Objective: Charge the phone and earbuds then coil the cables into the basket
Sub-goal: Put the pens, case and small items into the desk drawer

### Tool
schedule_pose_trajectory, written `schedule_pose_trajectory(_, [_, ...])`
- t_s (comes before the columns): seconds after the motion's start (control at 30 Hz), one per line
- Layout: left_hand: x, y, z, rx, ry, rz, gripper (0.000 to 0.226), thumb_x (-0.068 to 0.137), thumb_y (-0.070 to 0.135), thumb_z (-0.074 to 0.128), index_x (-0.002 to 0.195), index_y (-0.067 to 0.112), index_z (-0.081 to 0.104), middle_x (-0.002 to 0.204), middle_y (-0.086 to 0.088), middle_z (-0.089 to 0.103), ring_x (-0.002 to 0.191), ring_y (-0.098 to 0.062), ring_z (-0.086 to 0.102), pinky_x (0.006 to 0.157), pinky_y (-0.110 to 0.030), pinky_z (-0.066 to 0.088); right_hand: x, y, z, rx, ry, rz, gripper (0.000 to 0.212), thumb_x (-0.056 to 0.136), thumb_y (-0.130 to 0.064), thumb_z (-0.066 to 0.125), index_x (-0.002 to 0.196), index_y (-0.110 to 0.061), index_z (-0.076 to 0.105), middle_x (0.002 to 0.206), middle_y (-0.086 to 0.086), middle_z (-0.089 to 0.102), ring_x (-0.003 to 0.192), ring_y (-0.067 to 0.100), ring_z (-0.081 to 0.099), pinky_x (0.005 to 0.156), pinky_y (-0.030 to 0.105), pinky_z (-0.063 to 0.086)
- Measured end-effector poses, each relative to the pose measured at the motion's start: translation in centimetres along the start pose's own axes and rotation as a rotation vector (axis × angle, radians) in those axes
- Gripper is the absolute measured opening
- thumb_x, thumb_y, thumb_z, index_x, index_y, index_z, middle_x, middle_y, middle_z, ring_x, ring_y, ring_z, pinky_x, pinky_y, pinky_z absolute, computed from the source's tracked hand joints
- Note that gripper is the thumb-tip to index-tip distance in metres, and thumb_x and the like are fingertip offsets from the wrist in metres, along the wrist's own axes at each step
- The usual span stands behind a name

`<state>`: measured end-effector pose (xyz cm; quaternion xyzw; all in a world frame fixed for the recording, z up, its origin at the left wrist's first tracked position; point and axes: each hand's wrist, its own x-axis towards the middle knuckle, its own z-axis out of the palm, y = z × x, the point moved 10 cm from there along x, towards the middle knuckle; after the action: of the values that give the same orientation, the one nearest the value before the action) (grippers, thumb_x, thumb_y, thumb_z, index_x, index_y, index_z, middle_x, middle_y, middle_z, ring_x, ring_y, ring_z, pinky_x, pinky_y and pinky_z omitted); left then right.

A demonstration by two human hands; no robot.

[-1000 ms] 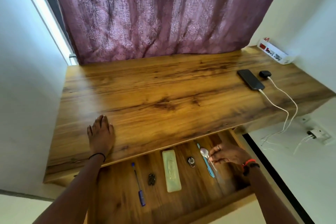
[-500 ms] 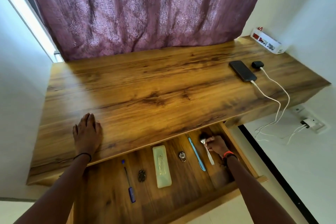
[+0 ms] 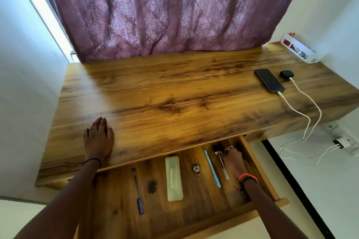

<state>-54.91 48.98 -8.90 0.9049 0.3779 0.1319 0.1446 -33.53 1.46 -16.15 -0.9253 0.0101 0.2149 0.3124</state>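
Observation:
A black phone (image 3: 269, 80) lies on the right of the wooden desk (image 3: 155, 93), with a white cable (image 3: 297, 111) plugged into its near end. Beside it a black earbuds case (image 3: 286, 74) has its own white cable (image 3: 314, 105). Both cables hang over the desk edge to a white charger (image 3: 342, 142) in a wall socket. A white basket (image 3: 300, 51) stands at the back right corner. My left hand (image 3: 99, 138) rests flat on the desk front. My right hand (image 3: 233, 158) is deep in the open drawer (image 3: 260, 170), fingers curled at a metal spoon's (image 3: 223, 167) head; the fingertips are in shadow.
The drawer also holds a light blue pen (image 3: 212, 169), a small metal piece (image 3: 196, 169), a pale green case (image 3: 173, 178), a small dark object (image 3: 152, 187) and a dark blue pen (image 3: 138, 192). A purple curtain (image 3: 165, 11) hangs behind the desk. White walls close both sides.
My right hand has moved from the spoon's side toward the back of the drawer. My left hand has stayed flat on the desk. The view has shifted slightly.

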Motion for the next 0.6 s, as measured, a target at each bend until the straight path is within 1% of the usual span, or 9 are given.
schedule_pose_trajectory(0.07, [0.0,-0.1,0.1,-0.001,-0.017,-0.012,0.046,0.098,0.027,0.037,0.141,0.01,0.036,0.149,-0.01,0.033,0.138,-0.024,0.027,0.115,-0.045,0.012,-0.8,-0.5,0.3,-0.027,-0.012,-0.047,0.016,0.092,-0.018,0.053,0.099,-0.006,0.061,0.09,0.007,0.064,0.074,0.016,0.061,0.063,0.028,0.05])
schedule_pose_trajectory(0.13, [0.1,-0.1,0.1,-0.012,-0.024,-0.015,0.045,0.098,0.026,0.038,0.14,0.009,0.038,0.148,-0.011,0.034,0.138,-0.025,0.027,0.115,-0.046,0.013,-1.5,-0.8,1.4,-0.056,-0.062,-0.103,0.016,0.093,-0.017,0.052,0.103,-0.01,0.062,0.091,0.003,0.065,0.075,0.012,0.061,0.059,0.022,0.048])
schedule_pose_trajectory(0.17, [0.1,-0.1,0.0,-0.03,-0.023,-0.017,0.044,0.097,0.024,0.04,0.138,0.007,0.039,0.147,-0.012,0.035,0.137,-0.026,0.029,0.114,-0.047,0.014,-1.9,-0.9,2.1,-0.066,-0.096,-0.128,0.015,0.092,-0.017,0.052,0.104,-0.013,0.062,0.092,0.002,0.065,0.076,0.01,0.062,0.06,0.021,0.048])
schedule_pose_trajectory(0.23, [-0.2,0.1,-0.5,-0.071,0.002,-0.021,0.041,0.096,0.02,0.045,0.133,0.004,0.044,0.143,-0.015,0.038,0.133,-0.031,0.034,0.113,-0.049,0.018,-2.9,-1.1,3.4,-0.079,-0.155,-0.179,0.01,0.091,-0.019,0.054,0.097,-0.021,0.062,0.092,-0.002,0.067,0.078,0.007,0.064,0.068,0.023,0.055])
schedule_pose_trajectory(0.3, [-0.9,1.0,-1.0,-0.094,0.035,0.001,0.038,0.094,0.017,0.048,0.13,0.004,0.046,0.141,-0.015,0.04,0.129,-0.033,0.038,0.111,-0.05,0.023,-3.9,-1.5,4.4,-0.085,-0.188,-0.227,0.008,0.09,-0.021,0.055,0.091,-0.024,0.062,0.089,-0.006,0.066,0.08,0.005,0.064,0.073,0.022,0.054])
schedule_pose_trajectory(0.37, [-2.0,2.6,-1.6,-0.125,0.057,0.037,0.038,0.095,0.015,0.047,0.131,0.006,0.045,0.14,-0.013,0.04,0.128,-0.031,0.038,0.11,-0.049,0.024,-4.9,-2.3,5.2,-0.061,-0.223,-0.263,0.008,0.09,-0.018,0.056,0.09,-0.022,0.062,0.087,-0.005,0.064,0.08,0.005,0.061,0.071,0.015,0.048])
schedule_pose_trajectory(0.43, [-3.1,4.4,-2.3,-0.157,0.079,0.071,0.038,0.095,0.015,0.046,0.132,0.007,0.043,0.14,-0.012,0.039,0.129,-0.029,0.037,0.11,-0.048,0.025,-5.8,-3.1,6.1,-0.039,-0.254,-0.299,0.007,0.089,-0.016,0.056,0.087,-0.021,0.06,0.085,-0.001,0.065,0.075,0.005,0.06,0.068,0.013,0.045])
schedule_pose_trajectory(0.5, [-4.7,6.4,-2.8,-0.176,0.096,0.103,0.038,0.095,0.015,0.046,0.132,0.008,0.043,0.141,-0.01,0.039,0.13,-0.026,0.036,0.11,-0.046,0.026,-6.6,-3.7,6.6,-0.028,-0.272,-0.333,0.009,0.089,-0.017,0.056,0.082,-0.023,0.059,0.083,-0.001,0.066,0.074,0.007,0.062,0.068,0.016,0.048])
schedule_pose_trajectory(0.6, [-7.4,8.8,-3.0,-0.204,0.104,0.133,0.038,0.094,0.013,0.047,0.132,0.01,0.043,0.141,-0.008,0.039,0.13,-0.023,0.035,0.111,-0.044,0.026,-7.5,-3.9,6.8,-0.023,-0.276,-0.36,0.016,0.09,-0.016,0.055,0.077,-0.026,0.056,0.082,0.0,0.065,0.077,0.012,0.064,0.074,0.022,0.051])
